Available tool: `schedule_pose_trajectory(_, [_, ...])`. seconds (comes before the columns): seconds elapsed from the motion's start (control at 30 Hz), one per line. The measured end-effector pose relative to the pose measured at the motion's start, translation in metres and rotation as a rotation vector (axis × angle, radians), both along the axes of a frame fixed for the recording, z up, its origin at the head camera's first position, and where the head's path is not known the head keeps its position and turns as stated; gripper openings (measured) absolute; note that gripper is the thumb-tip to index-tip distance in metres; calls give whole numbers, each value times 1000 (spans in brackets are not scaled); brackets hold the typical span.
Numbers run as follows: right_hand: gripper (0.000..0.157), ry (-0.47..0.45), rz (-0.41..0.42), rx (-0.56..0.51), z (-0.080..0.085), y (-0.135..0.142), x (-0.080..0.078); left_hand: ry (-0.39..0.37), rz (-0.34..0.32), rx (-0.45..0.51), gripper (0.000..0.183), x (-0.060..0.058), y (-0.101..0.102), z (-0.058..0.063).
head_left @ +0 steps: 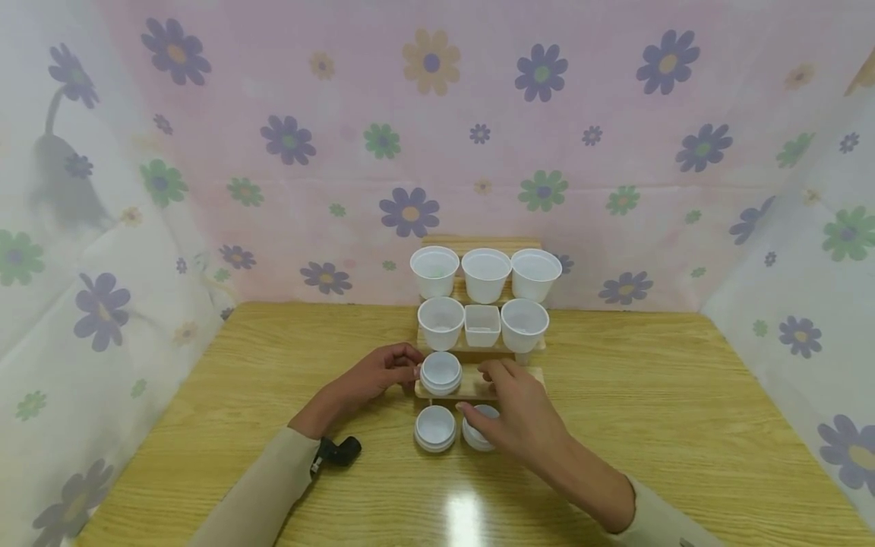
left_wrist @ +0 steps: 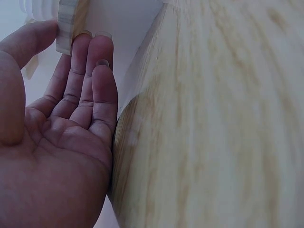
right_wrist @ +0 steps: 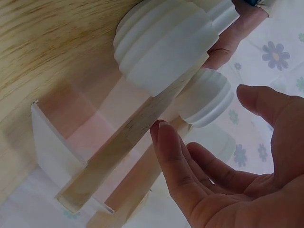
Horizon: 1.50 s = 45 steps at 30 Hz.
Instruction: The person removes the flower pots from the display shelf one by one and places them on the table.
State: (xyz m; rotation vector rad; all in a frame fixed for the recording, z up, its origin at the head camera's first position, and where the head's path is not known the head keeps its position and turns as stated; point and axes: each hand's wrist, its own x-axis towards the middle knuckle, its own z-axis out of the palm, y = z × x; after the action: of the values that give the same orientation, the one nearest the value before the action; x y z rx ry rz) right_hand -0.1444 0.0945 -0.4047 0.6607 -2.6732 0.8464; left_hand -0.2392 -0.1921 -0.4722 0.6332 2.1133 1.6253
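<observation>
White ribbed jar sits upright at the left end of the stand's lowest wooden step, where the thumb and close-set fingers of my left hand straddle the board's end, though I cannot tell whether they pinch it. My right hand hangs over the step's right part, thumb spread well apart from loosely bent fingers and pinching nothing. Just in front, a second jar and a third jar, the latter partly behind my right thumb, stand near each other on the table.
</observation>
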Motion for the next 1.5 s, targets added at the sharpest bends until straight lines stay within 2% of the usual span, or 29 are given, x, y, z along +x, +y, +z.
schedule_pose_trajectory(0.53, [52, -11, 18, -28, 1, -13, -8, -2, -10, 18, 30, 2, 0, 2])
schedule_pose_trajectory(0.8, [50, -56, 30, -55, 1, -20, -11, -1, -13, 16, 29, 2, 0, 0])
schedule_pose_trajectory(1.2, [50, -43, 5, -38, 0, -25, -15, 4, -19, 14, 29, 0, 0, 0])
schedule_pose_trajectory(1.5, [55, -75, -23, -25, 1, -31, -15, 13, -13, 14, 27, -1, 0, -2])
